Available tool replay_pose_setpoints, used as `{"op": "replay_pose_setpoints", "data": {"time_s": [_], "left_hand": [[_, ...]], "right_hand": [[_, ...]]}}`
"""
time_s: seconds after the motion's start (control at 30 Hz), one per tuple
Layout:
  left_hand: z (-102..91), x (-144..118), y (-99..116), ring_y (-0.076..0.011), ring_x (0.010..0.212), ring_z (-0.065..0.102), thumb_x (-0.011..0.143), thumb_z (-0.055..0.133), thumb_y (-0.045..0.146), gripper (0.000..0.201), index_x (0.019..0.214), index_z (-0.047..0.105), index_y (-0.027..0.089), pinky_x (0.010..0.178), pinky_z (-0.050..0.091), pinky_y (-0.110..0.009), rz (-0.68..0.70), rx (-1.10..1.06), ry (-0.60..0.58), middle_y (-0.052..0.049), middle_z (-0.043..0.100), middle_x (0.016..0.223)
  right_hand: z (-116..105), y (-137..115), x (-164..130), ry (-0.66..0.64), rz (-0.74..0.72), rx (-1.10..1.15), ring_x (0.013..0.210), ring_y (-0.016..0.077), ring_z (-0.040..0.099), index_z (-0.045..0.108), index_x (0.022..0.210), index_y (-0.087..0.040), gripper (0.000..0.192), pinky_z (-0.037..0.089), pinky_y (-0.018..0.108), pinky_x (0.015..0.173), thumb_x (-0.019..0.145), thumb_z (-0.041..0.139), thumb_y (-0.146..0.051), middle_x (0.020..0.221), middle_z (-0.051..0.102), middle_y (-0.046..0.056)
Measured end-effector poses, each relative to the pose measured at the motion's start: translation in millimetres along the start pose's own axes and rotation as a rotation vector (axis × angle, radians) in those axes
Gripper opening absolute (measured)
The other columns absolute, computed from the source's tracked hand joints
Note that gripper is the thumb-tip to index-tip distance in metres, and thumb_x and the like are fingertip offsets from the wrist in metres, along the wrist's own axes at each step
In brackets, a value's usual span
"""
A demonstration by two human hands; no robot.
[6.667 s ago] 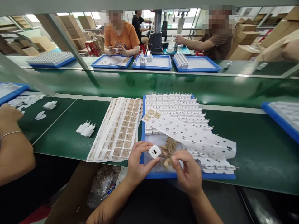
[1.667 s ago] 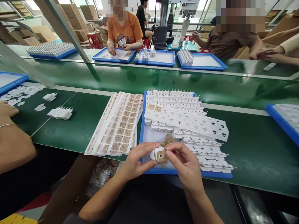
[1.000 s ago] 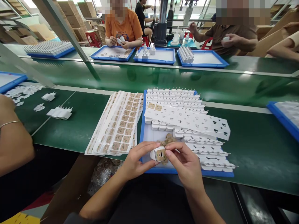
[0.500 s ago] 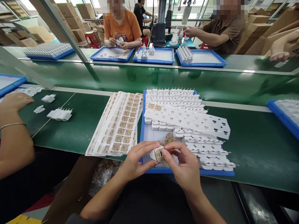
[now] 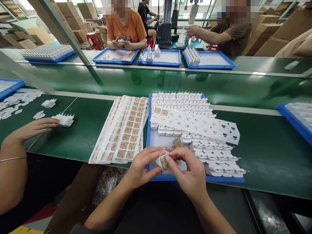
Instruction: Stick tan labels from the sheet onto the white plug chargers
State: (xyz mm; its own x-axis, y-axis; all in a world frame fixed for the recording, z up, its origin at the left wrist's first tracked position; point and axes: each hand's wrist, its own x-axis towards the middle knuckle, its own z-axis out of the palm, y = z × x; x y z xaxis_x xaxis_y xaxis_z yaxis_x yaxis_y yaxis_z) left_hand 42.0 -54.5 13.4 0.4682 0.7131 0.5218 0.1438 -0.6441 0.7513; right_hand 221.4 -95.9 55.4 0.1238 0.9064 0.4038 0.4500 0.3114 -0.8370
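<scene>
Between both hands is a white plug charger, its face with a port opening turned up toward me and a brown paper-backed sticker on that face. My left hand grips the charger from the left, thumb below and fingers above. The thumb and forefinger of my right hand close on the right edge of the face, the thumb pressing on the sticker and partly covering it. Just behind the fingers lie loose brown paper pieces in a blue-rimmed tray. Rows of white chargers fill the tray's right and back.
A mostly used sticker sheet lies across the chargers. Left of the tray is a stack of sticker sheets. At far left a co-worker's hand touches grouped chargers. Another blue tray stands at right.
My right thumb has shifted slightly left over the sticker, covering more of the charger's face. The co-worker's hand at left has moved down and right to the grouped chargers.
</scene>
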Motion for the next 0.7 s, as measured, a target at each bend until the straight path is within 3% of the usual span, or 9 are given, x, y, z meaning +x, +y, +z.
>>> {"op": "replay_pose_setpoints", "data": {"time_s": [0.13, 0.3, 0.47, 0.57, 0.7], "left_hand": [[5.1, -1.3, -1.3, -0.0236, 0.115, 0.069, 0.089, 0.073, 0.019, 0.044, 0.130, 0.061, 0.025, 0.098, 0.058, -0.037, 0.016, -0.042, 0.093, -0.012, 0.072, 0.123], [14.1, -7.1, -6.3, -0.0231, 0.115, 0.069, 0.087, 0.075, 0.019, 0.045, 0.129, 0.061, 0.025, 0.097, 0.059, -0.036, 0.062, -0.101, 0.218, -0.012, 0.071, 0.125], [21.6, -16.2, -11.1, -0.0233, 0.115, 0.070, 0.081, 0.079, 0.011, 0.057, 0.131, 0.058, 0.028, 0.096, 0.060, -0.036, 0.103, -0.115, 0.298, -0.010, 0.070, 0.127], [24.4, -19.3, -12.0, -0.0222, 0.115, 0.070, 0.079, 0.079, 0.008, 0.060, 0.132, 0.058, 0.027, 0.097, 0.059, -0.035, 0.125, -0.057, 0.323, -0.010, 0.070, 0.127], [26.5, -17.7, -12.2, -0.0224, 0.119, 0.068, 0.081, 0.077, 0.008, 0.061, 0.134, 0.055, 0.028, 0.098, 0.060, -0.037, 0.163, -0.059, 0.341, -0.011, 0.068, 0.129]], "right_hand": [[2.1, 2.0, 0.5, 0.015, 0.022, -0.023, 0.076, 0.0151, 0.063, 0.067, 0.106, -0.023, 0.022, 0.060, 0.026, 0.060, 0.086, 0.076, -0.026, 0.101, 0.060, 0.006], [3.6, 3.3, -0.4, -0.208, 0.125, 0.267, 0.094, 0.0188, 0.064, 0.070, 0.116, -0.026, 0.033, 0.062, 0.027, 0.072, 0.084, 0.078, -0.028, 0.108, 0.060, 0.006], [7.1, 9.7, -2.9, -0.223, 0.240, 0.552, 0.097, 0.0175, 0.064, 0.076, 0.117, -0.036, 0.025, 0.058, 0.027, 0.080, 0.095, 0.065, -0.030, 0.104, 0.061, 0.005], [11.2, 13.4, -4.1, -0.178, 0.265, 0.605, 0.095, 0.0168, 0.063, 0.078, 0.114, -0.037, 0.024, 0.055, 0.029, 0.086, 0.099, 0.060, -0.031, 0.098, 0.062, 0.004], [17.1, 15.3, -5.9, -0.186, 0.250, 0.647, 0.098, 0.0182, 0.062, 0.078, 0.115, -0.035, 0.024, 0.054, 0.029, 0.084, 0.098, 0.062, -0.036, 0.104, 0.060, 0.005]]}}
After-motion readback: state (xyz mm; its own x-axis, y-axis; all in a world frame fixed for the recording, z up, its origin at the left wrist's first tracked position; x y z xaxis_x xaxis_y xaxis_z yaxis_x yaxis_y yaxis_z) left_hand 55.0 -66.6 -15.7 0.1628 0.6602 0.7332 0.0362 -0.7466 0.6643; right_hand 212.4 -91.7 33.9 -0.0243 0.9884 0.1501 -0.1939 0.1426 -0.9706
